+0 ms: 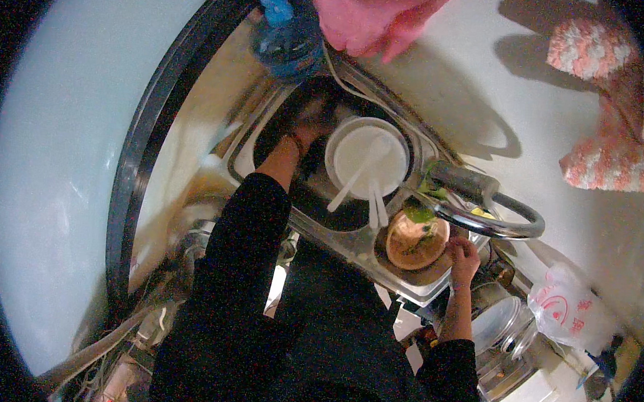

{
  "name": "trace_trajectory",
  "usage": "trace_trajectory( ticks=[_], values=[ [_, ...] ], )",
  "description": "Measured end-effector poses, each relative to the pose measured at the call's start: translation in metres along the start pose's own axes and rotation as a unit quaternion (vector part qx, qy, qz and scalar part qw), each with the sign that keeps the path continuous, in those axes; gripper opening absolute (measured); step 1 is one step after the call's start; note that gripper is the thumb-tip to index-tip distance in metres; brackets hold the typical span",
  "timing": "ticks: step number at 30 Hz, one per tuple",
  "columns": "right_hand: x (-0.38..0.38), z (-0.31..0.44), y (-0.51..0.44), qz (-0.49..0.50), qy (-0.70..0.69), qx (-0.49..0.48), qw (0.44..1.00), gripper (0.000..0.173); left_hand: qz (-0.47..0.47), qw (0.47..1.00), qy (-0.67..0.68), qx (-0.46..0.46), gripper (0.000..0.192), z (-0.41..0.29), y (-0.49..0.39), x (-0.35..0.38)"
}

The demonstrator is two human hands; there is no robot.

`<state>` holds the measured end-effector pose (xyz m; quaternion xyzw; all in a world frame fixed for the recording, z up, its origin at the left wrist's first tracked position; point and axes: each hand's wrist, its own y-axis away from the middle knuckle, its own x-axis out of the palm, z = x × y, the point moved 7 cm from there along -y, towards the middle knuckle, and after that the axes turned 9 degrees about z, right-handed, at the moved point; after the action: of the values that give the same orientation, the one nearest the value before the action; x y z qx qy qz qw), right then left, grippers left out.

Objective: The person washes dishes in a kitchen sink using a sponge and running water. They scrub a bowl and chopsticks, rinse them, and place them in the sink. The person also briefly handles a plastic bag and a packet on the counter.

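My left hand (312,125) is down in the dark left basin of a metal double sink (341,243). Blur and shadow hide its fingers, so I cannot tell whether it holds anything. Beside it in the basin is a round white tub (331,147) of cloudy whitish liquid. Several pale utensil handles (374,212) stick out over its near rim. My right hand (464,257), fingers curled, is at the right edge of a round copper-coloured bowl (410,244) in the smaller basin. Whether it grips the rim is unclear. Green leaves (419,212) lie at the bowl's far side.
A curved chrome faucet (495,229) arches close above my right hand. Behind the sink stand a blue plastic bottle (289,49) and a pink cloth (364,17). Metal pot lids (504,325) and a white plastic bag (565,309) are to the right. Fluffy pink-and-white items (613,161) hang on the wall.
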<state>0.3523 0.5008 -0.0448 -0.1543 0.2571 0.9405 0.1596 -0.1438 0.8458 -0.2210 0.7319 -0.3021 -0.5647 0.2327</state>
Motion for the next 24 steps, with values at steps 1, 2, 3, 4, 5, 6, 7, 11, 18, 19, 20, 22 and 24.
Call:
trace_trajectory(
  ticks=[1,2,3,4,5,6,7,11,18,19,20,22,24],
  values=[
    [0.000,0.001,0.003,-0.014,0.031,0.015,0.999,0.015,-0.022,0.999,0.026,0.030,0.045,-0.006,0.003,-0.004],
    [-0.003,0.004,0.005,-0.049,0.080,0.017,0.995,0.013,-0.010,1.000,-0.006,0.008,0.045,-0.006,0.005,-0.004],
    [-0.001,0.006,0.006,-0.034,0.080,0.011,0.996,0.015,-0.022,1.000,-0.009,0.012,0.044,-0.008,0.009,-0.008],
    [-0.001,0.002,0.008,-0.031,0.036,0.022,0.999,0.017,-0.061,0.997,-0.012,0.054,0.043,-0.015,0.016,-0.017],
    [-0.003,-0.005,0.010,-0.031,0.005,0.054,0.998,0.019,-0.042,0.999,-0.011,0.029,0.043,-0.012,0.024,-0.021],
    [-0.005,-0.003,0.011,-0.029,0.069,0.038,0.996,0.019,-0.059,0.998,-0.006,0.037,0.042,-0.013,0.035,-0.030],
    [-0.006,-0.005,0.013,-0.022,0.132,0.034,0.990,0.019,-0.075,0.996,0.003,0.048,0.041,-0.013,0.048,-0.042],
    [-0.015,-0.019,0.024,-0.089,0.110,0.057,0.988,0.024,-0.120,0.979,0.145,0.075,0.040,-0.016,0.122,-0.095],
    [-0.021,-0.012,0.021,-0.127,0.081,0.042,0.988,0.022,-0.051,0.716,0.695,0.045,0.020,-0.016,0.220,-0.105],
    [-0.020,-0.010,0.019,-0.122,0.074,0.050,0.989,0.022,-0.050,0.688,0.723,0.046,0.018,-0.017,0.228,-0.100],
    [-0.019,-0.004,0.017,-0.118,0.067,0.050,0.990,0.021,-0.050,0.658,0.750,0.046,0.015,-0.016,0.237,-0.094],
    [-0.007,0.006,0.019,-0.074,0.071,0.080,0.991,0.022,-0.031,0.599,0.800,0.034,0.011,-0.017,0.257,-0.076],
    [0.021,0.031,0.029,0.003,0.013,0.016,1.000,0.025,-0.016,0.573,0.816,0.081,0.013,-0.027,0.282,-0.060]
  ],
)
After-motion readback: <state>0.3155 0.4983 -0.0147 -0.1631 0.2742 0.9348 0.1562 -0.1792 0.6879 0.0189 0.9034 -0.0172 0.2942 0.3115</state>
